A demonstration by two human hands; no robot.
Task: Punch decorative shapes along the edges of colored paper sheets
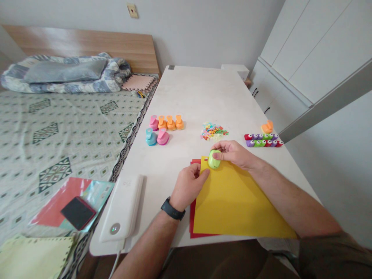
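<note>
A yellow sheet of paper lies over a red sheet at the near side of the white table. My left hand pinches the yellow sheet by its left edge, thumb on top and fingers underneath. In my right hand is a light green craft punch, gripped with thumb and fingers at the sheet's far edge. A small cut-out notch shows in the paper just left of the punch. Beyond the hands lies a pile of small colourful paper cut-outs.
Pink, orange and blue punches stand at the left. Rows of small punches and an orange punch sit at the right. A white device with a cable occupies the near left corner. Left is a bed holding a phone.
</note>
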